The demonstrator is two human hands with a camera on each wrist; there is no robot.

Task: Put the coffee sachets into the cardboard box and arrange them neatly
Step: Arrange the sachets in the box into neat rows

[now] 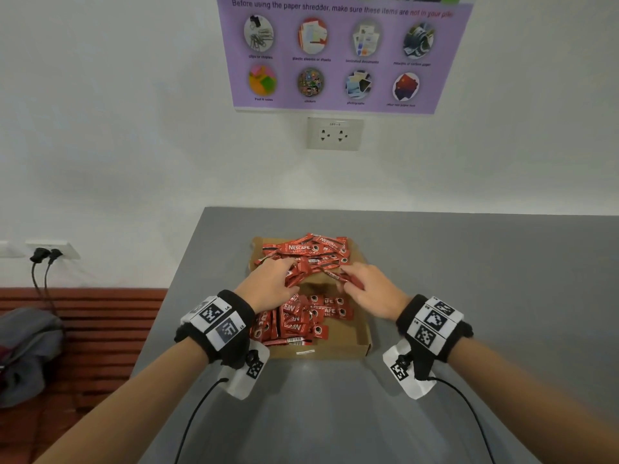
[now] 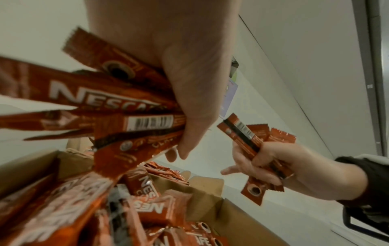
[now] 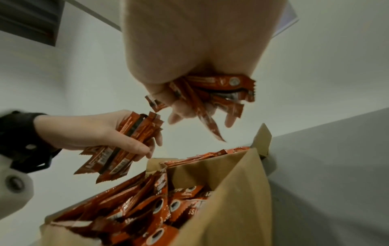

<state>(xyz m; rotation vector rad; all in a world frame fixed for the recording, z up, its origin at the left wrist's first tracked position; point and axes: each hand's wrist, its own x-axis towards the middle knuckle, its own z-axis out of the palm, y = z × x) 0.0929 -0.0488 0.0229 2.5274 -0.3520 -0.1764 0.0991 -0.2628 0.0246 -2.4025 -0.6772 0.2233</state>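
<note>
The fingers (image 2: pixel 185 146) of the left hand (image 1: pixel 268 279) are curled round a fanned bundle of red coffee sachets (image 2: pixel 118 106), thumb pressed along one side. The fingers (image 3: pixel 179 114) of the right hand (image 1: pixel 368 289) are likewise closed on a smaller bundle of sachets (image 3: pixel 210 93), ends projecting downward. Both hands are held above the cardboard box (image 1: pixel 363 339), near each other but apart.

Directly below the fingers, the box floor shows bare brown cardboard. Behind the fingers, toward the wall, a loose heap of sachets (image 1: pixel 308 251) lies at mixed angles. In front of the fingers, toward the wrists, a second heap (image 1: pixel 301 321) fills the near-left part of the box. The box rests on a grey bench (image 1: pixel 469 279). Beyond the fingers, a purple poster (image 1: pixel 341 55) and a wall socket (image 1: pixel 335 133) are mounted on the wall.
</note>
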